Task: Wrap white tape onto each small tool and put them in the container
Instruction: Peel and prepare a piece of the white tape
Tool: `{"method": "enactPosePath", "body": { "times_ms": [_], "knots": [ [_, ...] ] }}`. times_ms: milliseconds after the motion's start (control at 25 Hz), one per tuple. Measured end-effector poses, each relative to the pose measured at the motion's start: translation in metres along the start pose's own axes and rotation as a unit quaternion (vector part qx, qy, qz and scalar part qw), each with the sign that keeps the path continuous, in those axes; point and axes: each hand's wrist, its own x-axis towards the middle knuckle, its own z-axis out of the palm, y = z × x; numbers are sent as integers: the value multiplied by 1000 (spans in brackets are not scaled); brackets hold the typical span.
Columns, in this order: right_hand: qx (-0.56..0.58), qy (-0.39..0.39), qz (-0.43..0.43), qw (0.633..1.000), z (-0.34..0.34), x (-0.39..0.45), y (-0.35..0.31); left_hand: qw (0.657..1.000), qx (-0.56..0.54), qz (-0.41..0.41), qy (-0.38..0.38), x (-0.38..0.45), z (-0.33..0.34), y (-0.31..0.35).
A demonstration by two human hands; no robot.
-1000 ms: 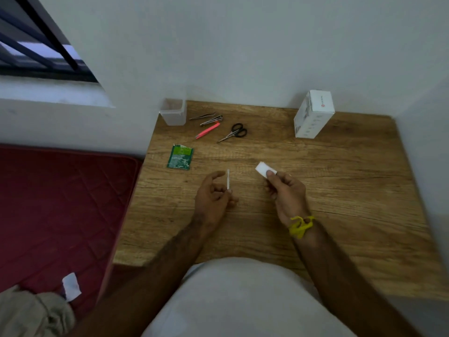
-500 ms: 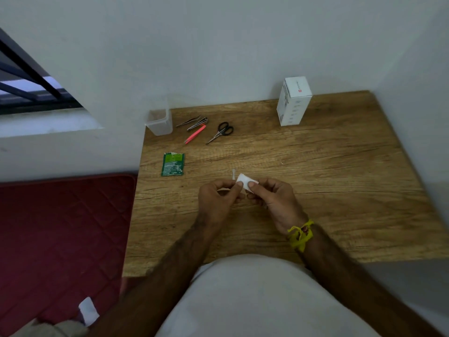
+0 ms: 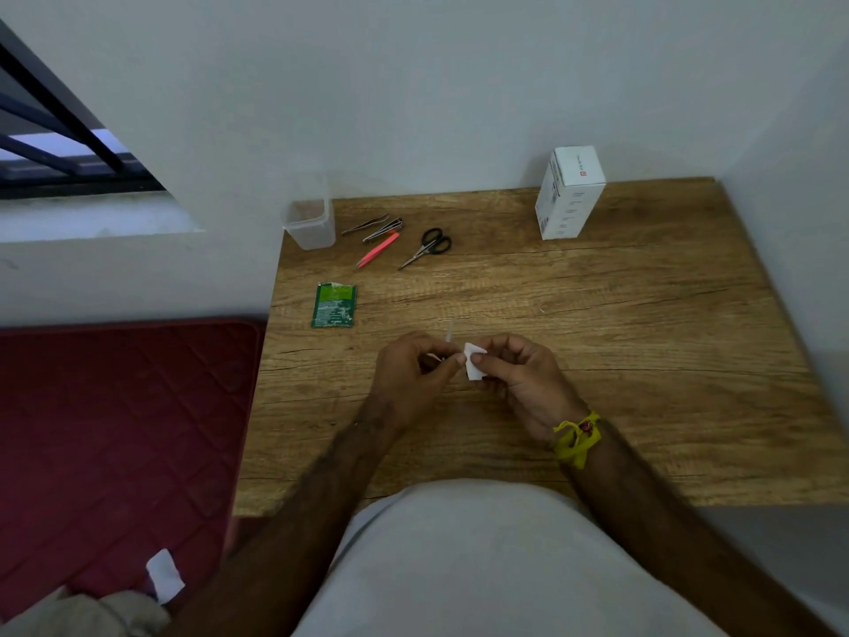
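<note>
Over the middle of the wooden table [image 3: 643, 360], my left hand [image 3: 409, 379] pinches a thin small tool [image 3: 449, 332] whose pale tip sticks up past the fingers. My right hand [image 3: 523, 383] pinches a small piece of white tape [image 3: 473, 365] right against that tool; both hands meet there. A clear plastic container [image 3: 310, 223] stands at the table's far left corner. Beside it lie metal tweezers [image 3: 365, 224], a nail clipper [image 3: 383, 229], a pink tool [image 3: 377, 256] and small black-handled scissors [image 3: 427, 248].
A green sachet [image 3: 334, 304] lies on the table's left side. A white box [image 3: 569, 190] stands upright at the back right by the wall. A red mattress [image 3: 115, 429] lies left of the table, with a barred window [image 3: 59, 144] above it.
My hands have come together: the right hand brought the white tape across to the tool held in my left hand. The view has also shifted slightly.
</note>
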Motion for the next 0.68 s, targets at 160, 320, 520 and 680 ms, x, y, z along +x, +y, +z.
{"method": "enactPosePath", "body": {
  "times_ms": [160, 320, 520, 680],
  "knots": [
    [-35, 2, -40, 999, 0, 4, 0, 984, -138, -111, -11, -4, 5, -4],
    [-123, 19, -102, 987, -2, 8, 0, 973, -171, -158, -2, -1, 6, -3],
    [-155, 14, -122, 980, 0, 13, 0, 968, -198, -157, -11, 4, 8, -2],
    [-141, 17, -108, 984, 2, 14, -1, 966, -204, -159, 8, 7, 9, -4]
  ]
}}
